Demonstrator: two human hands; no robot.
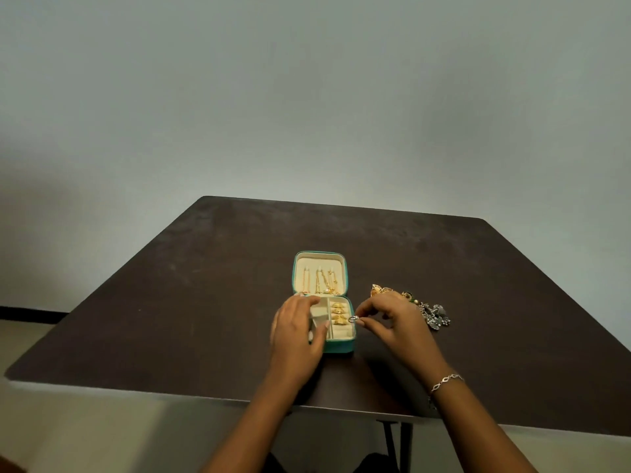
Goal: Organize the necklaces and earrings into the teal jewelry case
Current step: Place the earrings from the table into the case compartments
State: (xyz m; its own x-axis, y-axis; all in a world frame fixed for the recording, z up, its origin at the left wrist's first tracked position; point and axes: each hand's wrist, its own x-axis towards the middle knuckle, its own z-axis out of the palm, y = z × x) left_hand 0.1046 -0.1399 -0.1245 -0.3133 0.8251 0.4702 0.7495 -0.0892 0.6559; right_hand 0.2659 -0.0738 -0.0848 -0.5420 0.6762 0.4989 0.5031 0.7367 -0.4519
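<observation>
Open case (341,346) between the hands: left hand (297,331) rests on its left side, fingers relaxed; right hand (392,322) pinches an earring (353,318) at its right edge.

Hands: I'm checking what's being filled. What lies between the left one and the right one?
The teal case, its lower tray with gold earrings in the right compartment, sits between the left hand and the right hand pinching a silver piece; head view.

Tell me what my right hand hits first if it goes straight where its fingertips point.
Probably the gold pieces in the teal case, just beyond the silver piece the right hand pinches; depth is unclear.
</observation>
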